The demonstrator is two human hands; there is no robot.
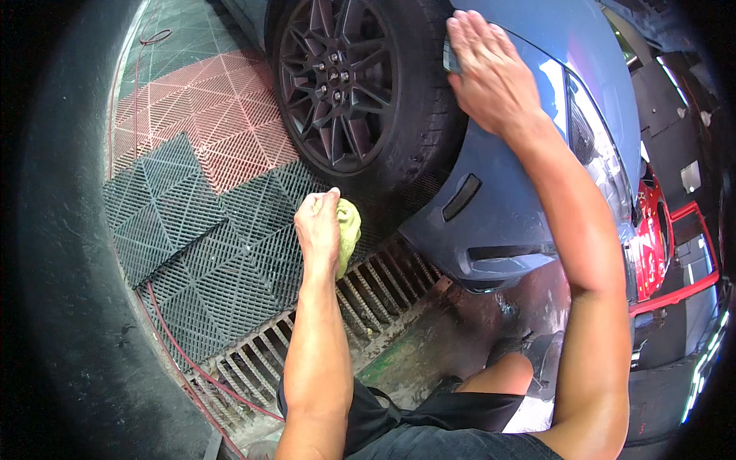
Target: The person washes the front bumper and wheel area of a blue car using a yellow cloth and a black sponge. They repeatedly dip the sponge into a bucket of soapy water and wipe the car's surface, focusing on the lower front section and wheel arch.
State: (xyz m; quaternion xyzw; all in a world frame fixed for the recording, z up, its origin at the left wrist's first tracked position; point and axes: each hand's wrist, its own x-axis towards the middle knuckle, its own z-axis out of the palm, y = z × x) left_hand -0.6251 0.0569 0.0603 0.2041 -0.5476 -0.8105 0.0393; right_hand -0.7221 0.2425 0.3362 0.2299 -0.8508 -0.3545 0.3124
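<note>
My left hand [319, 227] is closed around a yellow-green cloth [347, 233], held low in front of the car's tire [422, 115]. Higher up and to the right, my right hand [493, 72] lies flat against the blue-grey fender [537, 34] beside the wheel arch. A small part of a flat, pale greenish thing [451, 56] shows at the edge of its palm; its kind cannot be told. The dark multi-spoke wheel [335, 77] stands left of my right hand.
Interlocking plastic grating tiles [167, 201], dark green and red, cover the floor at left. A metal drain grate [368, 299] runs below the front bumper [500, 230]. A red hose [190, 362] crosses the floor. A red car part [650, 241] shows at right.
</note>
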